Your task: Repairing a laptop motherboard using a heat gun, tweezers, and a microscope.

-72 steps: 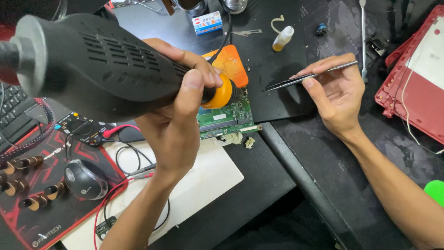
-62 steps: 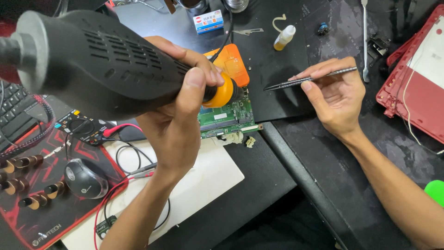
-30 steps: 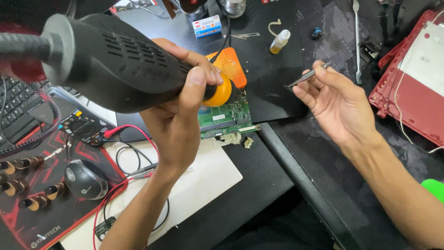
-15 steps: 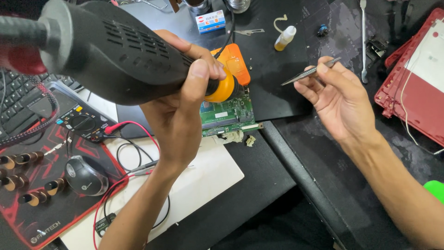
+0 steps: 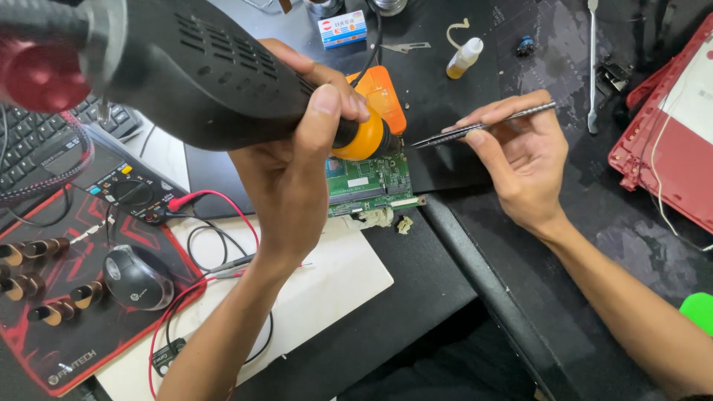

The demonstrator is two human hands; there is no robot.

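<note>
At the centre of the dark work mat lies a green circuit board (image 5: 369, 183), flat, its near edge just beside a white sheet (image 5: 327, 282). It looks thin, stiff and light, and likely fragile across its populated face; bare edges seem the safest place to hold it. Over its twelve o'clock edge hangs the orange nose of a bulky black rotary tool (image 5: 215, 74), whose tip is hidden behind the orange collar, so contact with the board cannot be told. The left hand (image 5: 290, 171) is wrapped firmly around that tool's front end, thumb pressed along the top. The tool looks heavy and top-weighted, needing that full grasp near the nose.

From three o'clock, the right hand (image 5: 520, 160) pinches slim metal tweezers (image 5: 483, 126) between thumb and fingers, their points aimed at the board's upper right corner, close to the orange collar.

Farther out, at one o'clock, stands a small glue bottle (image 5: 465, 58); at three o'clock rests a red laptop shell (image 5: 668, 134). At nine o'clock sit a multimeter (image 5: 119, 189) with red lead, and a black mouse (image 5: 137, 276) on a red-patterned pad.
</note>
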